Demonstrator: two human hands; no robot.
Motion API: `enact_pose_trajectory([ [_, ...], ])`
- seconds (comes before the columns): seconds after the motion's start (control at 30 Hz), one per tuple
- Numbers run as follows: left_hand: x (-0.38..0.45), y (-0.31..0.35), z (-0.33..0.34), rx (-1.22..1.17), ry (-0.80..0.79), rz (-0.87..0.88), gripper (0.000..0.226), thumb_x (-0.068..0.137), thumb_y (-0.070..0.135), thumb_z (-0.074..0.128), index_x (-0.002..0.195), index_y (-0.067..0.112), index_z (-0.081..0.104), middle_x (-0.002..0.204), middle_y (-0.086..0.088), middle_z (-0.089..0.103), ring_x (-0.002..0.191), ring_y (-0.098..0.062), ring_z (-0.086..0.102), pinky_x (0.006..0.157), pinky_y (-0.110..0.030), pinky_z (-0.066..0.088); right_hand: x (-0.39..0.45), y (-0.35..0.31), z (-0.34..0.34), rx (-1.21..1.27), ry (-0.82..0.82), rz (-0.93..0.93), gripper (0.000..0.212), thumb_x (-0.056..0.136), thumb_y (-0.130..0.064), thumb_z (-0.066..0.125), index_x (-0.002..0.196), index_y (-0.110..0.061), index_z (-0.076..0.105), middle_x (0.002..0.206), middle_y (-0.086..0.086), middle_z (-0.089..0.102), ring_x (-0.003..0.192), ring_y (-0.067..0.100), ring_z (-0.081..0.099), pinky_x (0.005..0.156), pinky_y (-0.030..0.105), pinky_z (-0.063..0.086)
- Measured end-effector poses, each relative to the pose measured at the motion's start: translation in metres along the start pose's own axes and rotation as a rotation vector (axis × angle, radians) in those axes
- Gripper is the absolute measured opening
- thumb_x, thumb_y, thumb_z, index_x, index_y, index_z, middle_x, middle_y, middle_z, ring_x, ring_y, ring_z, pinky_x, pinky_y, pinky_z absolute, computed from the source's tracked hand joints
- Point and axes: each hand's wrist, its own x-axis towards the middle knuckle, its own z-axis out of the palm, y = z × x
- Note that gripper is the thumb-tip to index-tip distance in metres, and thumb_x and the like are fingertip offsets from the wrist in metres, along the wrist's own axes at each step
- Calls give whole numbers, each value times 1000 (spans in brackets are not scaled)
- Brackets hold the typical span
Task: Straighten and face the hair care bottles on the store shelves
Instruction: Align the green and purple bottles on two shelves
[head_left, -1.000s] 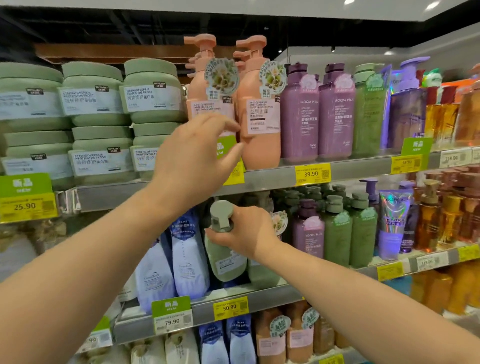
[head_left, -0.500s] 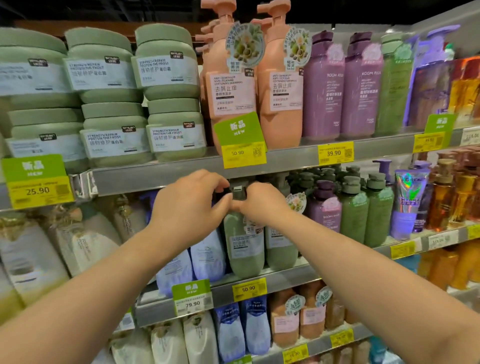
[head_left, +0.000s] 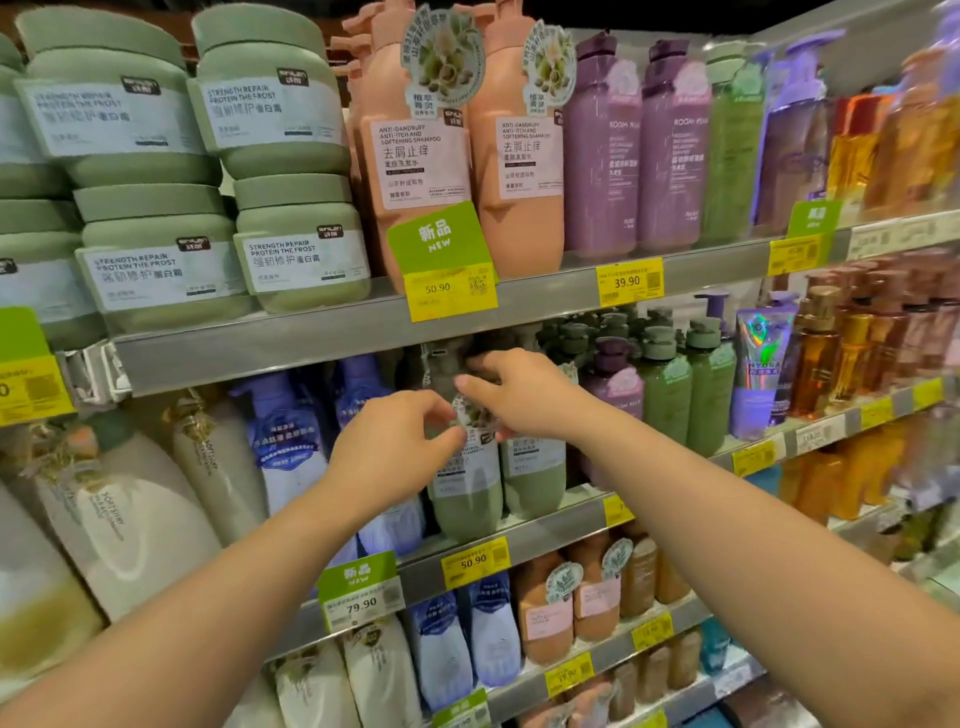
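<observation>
A green pump bottle (head_left: 464, 499) with a white label stands upright at the front of the middle shelf (head_left: 550, 525). A round paper hang tag (head_left: 475, 413) sits at its neck. My left hand (head_left: 392, 449) pinches the tag's left edge between thumb and forefinger. From the right, my right hand (head_left: 522, 397) grips the tag's top and right side, covering the bottle's neck. The pump head (head_left: 439, 358) shows dimly above the hands. A second green bottle (head_left: 535, 475) stands touching it on the right, partly hidden behind my right wrist.
The upper shelf carries peach pump bottles (head_left: 421, 140), purple bottles (head_left: 602, 156) and stacked green jars (head_left: 280, 104). Blue bottles (head_left: 291, 436) and cream bottles (head_left: 119, 519) stand left of my hands. Purple and green bottles (head_left: 667, 384) and amber bottles (head_left: 852, 358) fill the right. Price tags (head_left: 474, 561) line the rails.
Both hands have dropped from the green bottle's pump head to the hang tag at its neck. The bottle stays on the shelf, and the view has moved closer.
</observation>
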Motion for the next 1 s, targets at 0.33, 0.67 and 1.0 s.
enact_pose_trajectory([
  [0.33,3,70,47,-51,-108,179,24,88,44,62,103,27,69,100,12,71,86,-12,62,76,-30,49,-52,52,-33,221,238,-31,17,96,-27,62,99,-22,78,81,-22,69,53,-12,60,63,22,49],
  [0.67,35,142,108,186,-63,20,75,94,51,49,154,16,22,151,-3,40,137,-21,40,101,-38,42,-51,148,-88,312,104,-37,15,93,-29,64,86,-25,76,62,-13,68,50,8,61,64,43,62],
  [1.0,82,186,151,-3,-23,-409,57,85,45,69,114,5,41,111,-16,58,104,-34,58,67,-34,39,-20,219,-151,399,-16,-208,13,93,-25,67,82,-26,75,67,-19,68,55,16,65,55,33,59],
])
